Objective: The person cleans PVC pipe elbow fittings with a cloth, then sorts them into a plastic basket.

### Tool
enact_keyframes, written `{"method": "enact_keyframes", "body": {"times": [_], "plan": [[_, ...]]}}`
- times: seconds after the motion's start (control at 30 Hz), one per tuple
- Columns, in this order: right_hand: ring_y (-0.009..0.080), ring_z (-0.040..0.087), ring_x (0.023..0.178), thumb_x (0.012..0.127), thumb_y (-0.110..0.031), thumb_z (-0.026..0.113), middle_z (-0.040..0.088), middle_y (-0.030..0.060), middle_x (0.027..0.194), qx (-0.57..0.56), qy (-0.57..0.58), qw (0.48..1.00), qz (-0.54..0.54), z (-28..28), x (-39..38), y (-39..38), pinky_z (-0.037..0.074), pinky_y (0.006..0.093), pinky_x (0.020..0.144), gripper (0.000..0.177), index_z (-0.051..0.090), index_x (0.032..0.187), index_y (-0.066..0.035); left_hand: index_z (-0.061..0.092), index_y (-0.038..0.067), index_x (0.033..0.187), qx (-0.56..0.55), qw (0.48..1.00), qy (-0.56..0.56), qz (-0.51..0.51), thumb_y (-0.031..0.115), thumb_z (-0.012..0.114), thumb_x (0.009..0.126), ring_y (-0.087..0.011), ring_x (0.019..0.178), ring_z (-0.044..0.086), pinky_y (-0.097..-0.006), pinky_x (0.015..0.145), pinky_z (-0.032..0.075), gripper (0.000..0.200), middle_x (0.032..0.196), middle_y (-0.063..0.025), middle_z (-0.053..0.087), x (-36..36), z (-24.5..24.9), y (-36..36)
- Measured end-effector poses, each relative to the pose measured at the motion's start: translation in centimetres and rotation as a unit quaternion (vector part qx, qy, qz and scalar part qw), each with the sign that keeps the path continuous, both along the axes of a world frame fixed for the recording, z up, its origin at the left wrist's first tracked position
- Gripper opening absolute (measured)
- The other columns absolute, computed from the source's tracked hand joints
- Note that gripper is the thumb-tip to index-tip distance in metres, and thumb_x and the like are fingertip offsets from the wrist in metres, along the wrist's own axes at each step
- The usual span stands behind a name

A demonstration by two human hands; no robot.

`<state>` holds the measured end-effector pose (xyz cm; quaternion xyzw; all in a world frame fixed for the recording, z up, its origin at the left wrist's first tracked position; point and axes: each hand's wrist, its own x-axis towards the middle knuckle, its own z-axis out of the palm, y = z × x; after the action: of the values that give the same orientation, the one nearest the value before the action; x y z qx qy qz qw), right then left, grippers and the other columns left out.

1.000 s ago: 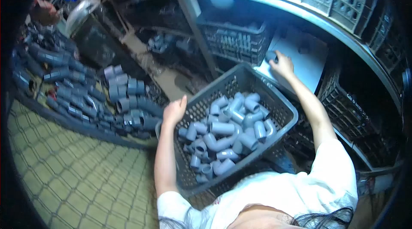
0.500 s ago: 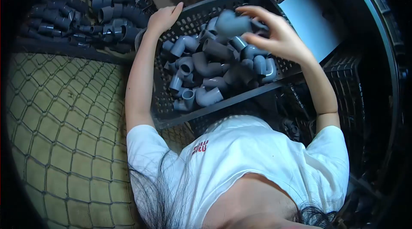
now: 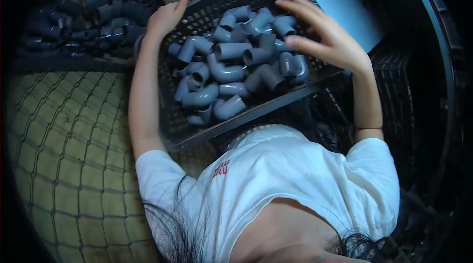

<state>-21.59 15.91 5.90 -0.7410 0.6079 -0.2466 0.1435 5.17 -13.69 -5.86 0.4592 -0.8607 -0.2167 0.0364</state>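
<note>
A dark plastic basket rests against my body, tilted, filled with several grey pipe elbow fittings. My left hand grips the basket's far left rim. My right hand hovers over the basket's right side with fingers spread, empty, just above the fittings. A white shirt covers my chest below the basket.
More grey pipe fittings are stacked in rows at the upper left. Wire mesh flooring spreads at the left. A white board and dark crates stand at the right.
My right hand carried a grey fitting from the white board to the basket and let it go among the others; its fingers are now spread. The view has tilted down.
</note>
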Motion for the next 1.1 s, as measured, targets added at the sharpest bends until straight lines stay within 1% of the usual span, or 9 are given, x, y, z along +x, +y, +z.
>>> {"method": "enact_keyframes", "body": {"times": [0.2, 0.27, 0.37, 0.57, 0.7, 0.83, 0.93, 1.0, 1.1], "plan": [[0.0321, 0.054, 0.122, 0.086, -0.044, 0.067, 0.056, 0.0187, 0.132, -0.121, 0.005, 0.918, -0.378, -5.6, -16.3, -0.6, 0.044, 0.0363, 0.099, 0.061, 0.056, 0.13, -0.003, 0.07, 0.009, 0.106, -0.031, 1.0, 0.004, 0.003, 0.061, 0.03, 0.096, -0.0432, 0.103, 0.061, -0.047, 0.089, 0.048, 0.066, 0.102, -0.0236, 0.067, -0.6, 1.4, 1.2], [0.0373, 0.052, 0.125, 0.082, -0.052, 0.066, 0.053, 0.0298, 0.131, -0.081, -0.043, 0.842, -0.531, -11.4, -26.2, -0.9, 0.04, 0.04, 0.104, 0.078, 0.05, 0.133, 0.005, 0.07, 0.009, 0.103, -0.048, 0.999, -0.006, 0.006, 0.059, 0.03, 0.097, -0.0433, 0.101, 0.061, -0.0476, 0.087, 0.048, 0.065, 0.1, -0.0237, 0.067, -0.8, 1.6, 1.5], [0.0399, 0.038, 0.136, 0.083, -0.055, 0.061, 0.038, 0.0299, 0.145, 0.004, 0.065, 0.77, -0.635, -13.6, -30.8, -1.5, 0.032, 0.0457, 0.111, 0.086, 0.035, 0.145, -0.002, 0.07, 0.008, 0.103, -0.043, 0.999, -0.001, 0.001, 0.057, 0.031, 0.097, -0.0432, 0.1, 0.061, -0.048, 0.086, 0.048, 0.063, 0.099, -0.0235, 0.067, -0.9, 1.2, 1.2], [0.0394, 0.038, 0.137, 0.083, -0.068, 0.049, 0.043, 0.0236, 0.145, 0.068, 0.147, 0.754, -0.637, -17.9, -39.2, -2.2, 0.032, 0.0434, 0.112, 0.088, 0.035, 0.148, -0.01, 0.07, 0.008, 0.101, -0.053, 0.998, 0.015, 0.012, 0.052, 0.033, 0.099, -0.0431, 0.096, 0.062, -0.0481, 0.083, 0.049, 0.058, 0.095, -0.0239, 0.066, -1.5, 2.3, 1.8], [0.0371, 0.049, 0.128, 0.085, -0.053, 0.062, 0.055, 0.0204, 0.134, -0.041, -0.012, 0.783, -0.621, -20.3, -43.7, -1.6, 0.04, 0.0398, 0.106, 0.065, 0.056, 0.131, -0.008, 0.07, 0.007, 0.097, -0.021, 1.0, -0.013, 0.012, 0.052, 0.034, 0.099, -0.0431, 0.093, 0.062, -0.049, 0.081, 0.048, 0.058, 0.091, -0.0235, 0.067, -1.5, 2.4, 1.8], [0.0321, 0.06, 0.112, 0.083, -0.038, 0.072, 0.063, 0.0171, 0.122, -0.028, 0.03, 0.789, -0.613, -20.6, -41.8, -0.2, 0.048, 0.0375, 0.095, 0.05, 0.061, 0.121, -0.006, 0.07, 0.006, 0.095, -0.043, 0.999, 0.015, 0.002, 0.051, 0.036, 0.098, -0.043, 0.093, 0.062, -0.0486, 0.081, 0.048, 0.057, 0.091, -0.0243, 0.066, -1.4, 1.4, 1.4], [0.0234, 0.063, 0.096, 0.082, -0.025, 0.075, 0.065, 0.0113, 0.111, -0.072, -0.24, 0.744, -0.62, -18.0, -35.7, 0.1, 0.052, 0.0348, 0.084, 0.037, 0.064, 0.113, -0.007, 0.071, 0.006, 0.096, -0.066, 0.997, 0.028, 0.0, 0.054, 0.037, 0.097, -0.0424, 0.093, 0.063, -0.0466, 0.082, 0.05, 0.059, 0.093, -0.0244, 0.066, -1.4, 0.5, 0.8], [0.015, 0.061, 0.089, 0.08, -0.017, 0.079, 0.063, 0.0058, 0.104, -0.14, -0.485, 0.647, -0.571, -12.8, -28.4, -0.7, 0.053, 0.0298, 0.075, 0.027, 0.066, 0.102, -0.007, 0.069, 0.008, 0.107, -0.008, 1.0, 0.014, -0.009, 0.058, 0.037, 0.097, -0.0416, 0.101, 0.06, -0.0432, 0.086, 0.048, 0.059, 0.102, -0.0219, 0.066, -1.4, 0.4, 0.2], [0.0162, 0.061, 0.094, 0.087, -0.005, 0.07, 0.06, 0.008, 0.113, -0.115, -0.421, 0.814, -0.384, -7.1, -20.4, 0.0, 0.054, 0.0297, 0.079, 0.014, 0.065, 0.1, -0.002, 0.068, 0.009, 0.108, -0.072, 0.997, 0.021, -0.032, 0.056, 0.037, 0.097, -0.0417, 0.098, 0.061, -0.0444, 0.085, 0.049, 0.057, 0.101, -0.0213, 0.067, -0.7, -1.2, -0.3]]}}
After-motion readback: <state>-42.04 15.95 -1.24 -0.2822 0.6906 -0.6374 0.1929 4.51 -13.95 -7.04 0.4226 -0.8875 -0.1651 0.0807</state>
